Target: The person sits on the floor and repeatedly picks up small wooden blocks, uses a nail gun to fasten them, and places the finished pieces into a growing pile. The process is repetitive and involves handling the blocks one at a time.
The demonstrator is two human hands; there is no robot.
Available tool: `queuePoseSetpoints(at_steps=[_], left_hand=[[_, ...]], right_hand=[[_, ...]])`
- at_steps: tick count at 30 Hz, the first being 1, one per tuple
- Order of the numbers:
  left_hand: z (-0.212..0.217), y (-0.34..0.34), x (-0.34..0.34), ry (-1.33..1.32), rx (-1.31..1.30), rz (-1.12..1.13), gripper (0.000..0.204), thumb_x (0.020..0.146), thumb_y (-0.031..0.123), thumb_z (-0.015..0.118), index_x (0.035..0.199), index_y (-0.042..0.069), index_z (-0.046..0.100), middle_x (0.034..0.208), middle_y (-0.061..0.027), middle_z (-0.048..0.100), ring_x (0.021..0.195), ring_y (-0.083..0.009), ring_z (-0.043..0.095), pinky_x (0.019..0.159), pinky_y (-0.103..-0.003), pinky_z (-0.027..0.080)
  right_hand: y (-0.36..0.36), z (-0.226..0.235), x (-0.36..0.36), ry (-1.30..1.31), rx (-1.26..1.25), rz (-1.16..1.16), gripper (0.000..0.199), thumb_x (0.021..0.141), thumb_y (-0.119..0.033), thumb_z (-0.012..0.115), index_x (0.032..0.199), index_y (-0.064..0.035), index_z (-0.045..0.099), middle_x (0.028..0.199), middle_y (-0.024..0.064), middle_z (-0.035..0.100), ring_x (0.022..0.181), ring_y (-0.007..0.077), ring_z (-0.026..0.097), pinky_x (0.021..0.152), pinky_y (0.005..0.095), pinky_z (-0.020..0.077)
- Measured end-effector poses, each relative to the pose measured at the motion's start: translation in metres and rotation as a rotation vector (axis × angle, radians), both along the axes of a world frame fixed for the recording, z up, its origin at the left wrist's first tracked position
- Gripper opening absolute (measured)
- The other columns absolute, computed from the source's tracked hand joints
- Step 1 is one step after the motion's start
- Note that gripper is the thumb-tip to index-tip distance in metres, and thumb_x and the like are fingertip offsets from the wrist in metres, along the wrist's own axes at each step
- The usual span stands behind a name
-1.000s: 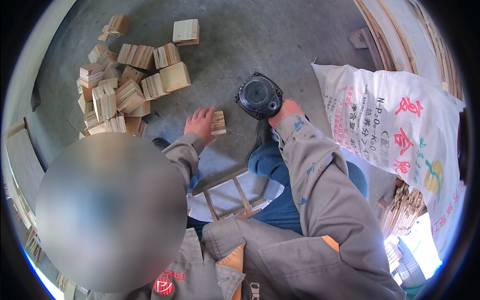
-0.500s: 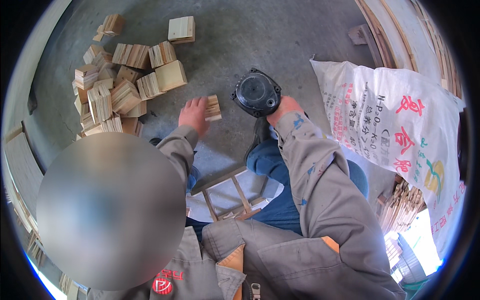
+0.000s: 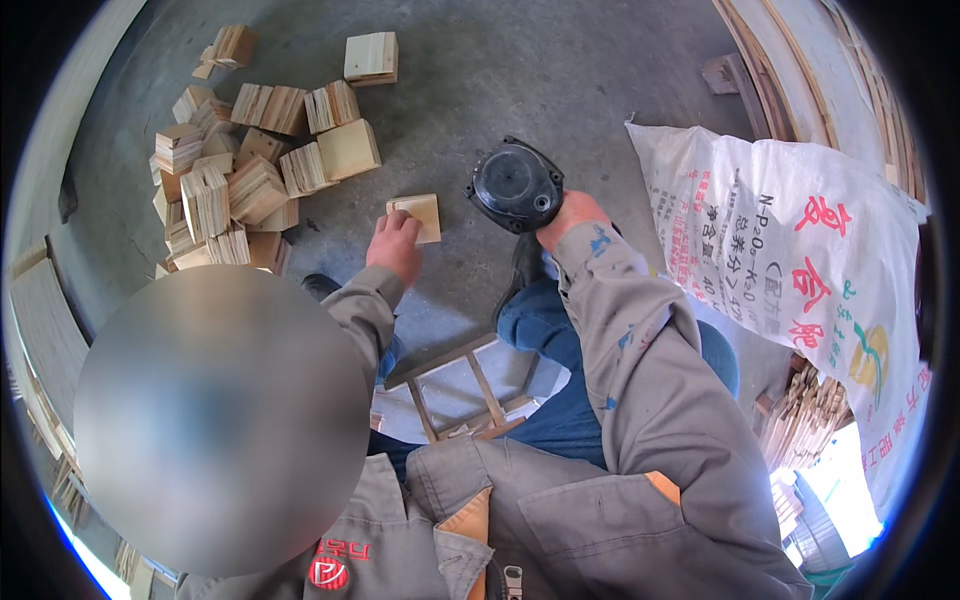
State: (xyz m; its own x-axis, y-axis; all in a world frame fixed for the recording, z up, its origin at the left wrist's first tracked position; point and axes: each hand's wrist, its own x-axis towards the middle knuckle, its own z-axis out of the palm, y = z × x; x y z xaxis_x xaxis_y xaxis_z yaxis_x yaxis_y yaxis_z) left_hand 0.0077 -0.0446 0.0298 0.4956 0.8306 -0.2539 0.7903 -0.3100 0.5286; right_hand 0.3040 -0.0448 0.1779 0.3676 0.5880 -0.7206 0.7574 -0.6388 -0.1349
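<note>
Since one second ago the left hand (image 3: pixel 395 245) has carried the wooden block (image 3: pixel 417 216) from just beside the knee up and left across the concrete floor (image 3: pixel 560 80), toward the block pile (image 3: pixel 240 180); judged, a block is being positioned for fastening. Fingers of the left hand are closed on the block's near edge. Right hand (image 3: pixel 570 215) is gripping the black round-bodied power tool (image 3: pixel 515 187), unchanged in position. Block: pale, squarish, visible edge grain, lying flat at frame centre, well apart from the pile.
</note>
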Motion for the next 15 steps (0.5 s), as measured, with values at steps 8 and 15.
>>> queuePoseSetpoints(at_steps=[8, 15], left_hand=[[-0.008, 0.008, -0.003, -0.093, 0.088, 0.442, 0.054, 0.074, 0.002, 0.075, 0.127, 0.007, 0.063, 0.126, -0.0172, 0.062, 0.125, -0.0371, 0.058, 0.103, -0.044, 0.051], [-0.04, 0.017, -0.018, -0.297, -0.96, 0.888, 0.047, 0.085, 0.008, 0.073, 0.13, -0.002, 0.064, 0.093, -0.0058, 0.067, 0.085, -0.0158, 0.062, 0.072, -0.03, 0.051]], right_hand=[[0.0, 0.003, 0.0, -0.017, 0.009, -0.017, 0.034, 0.088, -0.022, 0.071, 0.121, -0.0151, 0.073, 0.126, 0.0151, 0.072, 0.121, 0.0376, 0.065, 0.102, 0.0422, 0.0522], [0.002, 0.001, 0.0, -0.014, -0.019, -0.017, 0.033, 0.088, -0.024, 0.071, 0.121, -0.0162, 0.074, 0.126, 0.0153, 0.072, 0.121, 0.0379, 0.065, 0.103, 0.0425, 0.0521]])
